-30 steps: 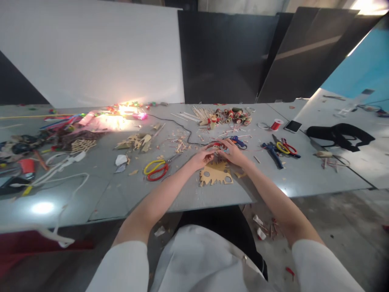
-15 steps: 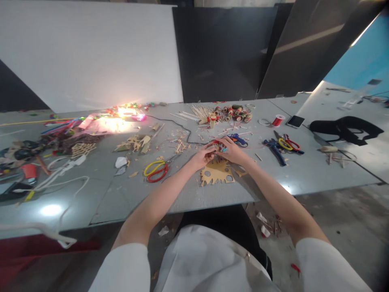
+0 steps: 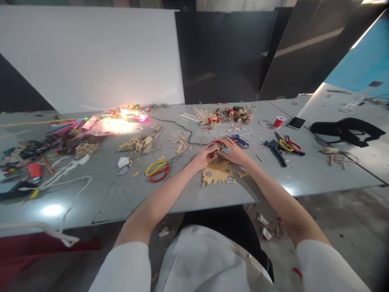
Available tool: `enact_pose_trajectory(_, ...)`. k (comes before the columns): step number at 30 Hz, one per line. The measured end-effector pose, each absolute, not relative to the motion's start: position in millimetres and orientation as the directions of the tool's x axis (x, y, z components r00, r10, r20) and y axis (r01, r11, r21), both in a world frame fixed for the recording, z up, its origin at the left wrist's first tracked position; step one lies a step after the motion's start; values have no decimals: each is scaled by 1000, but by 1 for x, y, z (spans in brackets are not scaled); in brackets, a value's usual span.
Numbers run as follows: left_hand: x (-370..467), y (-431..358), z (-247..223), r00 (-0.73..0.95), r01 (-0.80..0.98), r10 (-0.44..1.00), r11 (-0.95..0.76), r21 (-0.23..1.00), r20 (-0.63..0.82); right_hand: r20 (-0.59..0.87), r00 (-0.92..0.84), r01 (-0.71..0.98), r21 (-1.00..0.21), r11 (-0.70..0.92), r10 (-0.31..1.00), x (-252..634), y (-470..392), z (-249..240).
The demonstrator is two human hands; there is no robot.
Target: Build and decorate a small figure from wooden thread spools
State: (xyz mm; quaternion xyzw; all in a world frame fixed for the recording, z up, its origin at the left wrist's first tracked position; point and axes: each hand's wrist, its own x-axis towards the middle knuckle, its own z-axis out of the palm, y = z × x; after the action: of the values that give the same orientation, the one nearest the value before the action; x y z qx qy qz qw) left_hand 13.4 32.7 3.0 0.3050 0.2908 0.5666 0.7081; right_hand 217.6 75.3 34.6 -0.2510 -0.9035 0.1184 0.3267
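From my remote seat I'm seeing both hands meeting over the middle of the table, back from its front edge. The left hand is pinching a small red-and-tan piece; the right hand is curling round its other side, and I'm not able to tell how firmly. A tan cut-out sheet is lying between them and the front edge. I'm judging this as close fitting or adjusting by fingertip, with the blue glue gun lying unheld just beyond the right hand. To my eye, the next move is calling for a steady left pinch and small right-hand corrections. For labels, I'm finding nothing readable: the spool and the phone, towards the table's right end, are showing no legible writing.
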Motion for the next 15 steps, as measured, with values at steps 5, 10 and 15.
enact_pose_trajectory(5, 13, 32, 3, 182, -621, 981, 170, 765, -70, 534, -657, 365, -392, 845, 532, 216, 74, 37)
enact_pose_trajectory(10, 12, 33, 0, 170, -633, 984, 152, 759, -56, 527, -665, 373, -379, 847, 529, 217, 71, 41)
enact_pose_trajectory(15, 11, 32, 0, 179, -617, 982, 157, 771, -56, 540, -654, 372, -379, 847, 529, 217, 71, 41)
